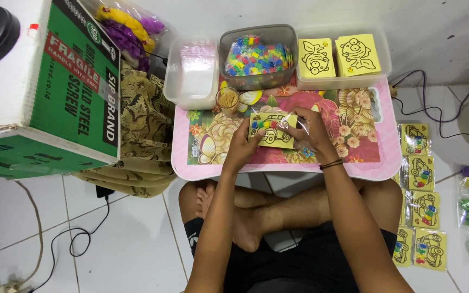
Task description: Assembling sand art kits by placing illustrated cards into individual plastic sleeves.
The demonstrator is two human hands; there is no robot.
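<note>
A yellow card with a car drawing (274, 132) lies over the small pink floral table (354, 165), partly inside a clear plastic bag with small coloured pieces along its top edge. My left hand (243, 145) grips the card's left side. My right hand (306, 129) holds its right side and the plastic, a black band on the wrist. A small cluster of coloured bits (306, 153) lies on the table under my right hand.
At the table's back stand a clear tub of plastic bags (192, 73), a tub of coloured pieces (257, 56), a tray of yellow fish cards (338, 56) and a toothpick jar (227, 100). Packed car cards (421, 201) lie on the floor at right; a green and white box (39, 87) stands left.
</note>
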